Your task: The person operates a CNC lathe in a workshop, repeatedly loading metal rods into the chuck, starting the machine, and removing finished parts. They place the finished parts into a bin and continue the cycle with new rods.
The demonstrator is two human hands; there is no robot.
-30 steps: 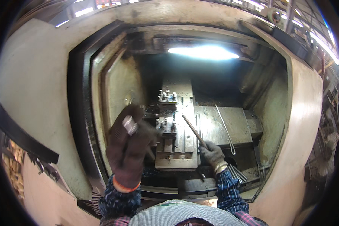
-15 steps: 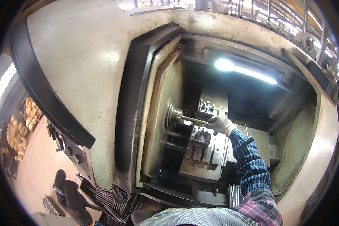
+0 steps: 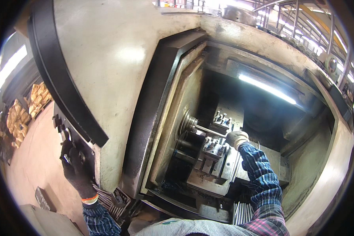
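My right hand, in a pale work glove, is closed around the outer end of a slim metal rod. The rod's other end sits in the lathe's chuck. Below and beside it is the tool slide, with bolted tool posts. My left hand, in a dark glove, is at the control panel on the machine's left front, its fingers by a lever and knobs. A small shiny metal piece shows at those fingers; its kind is unclear, and the palm is hidden.
A tray of metal rods stands below the panel, and another bundle of rods lies at the opening's lower edge. The machine's dark door edge borders the left side. A lamp lights the inside. Wrapped golden bundles stand far left.
My left hand has risen from beside the rod tray to the control panel. My right hand stays at the rod's outer end. The whole view has shifted and tilted slightly.
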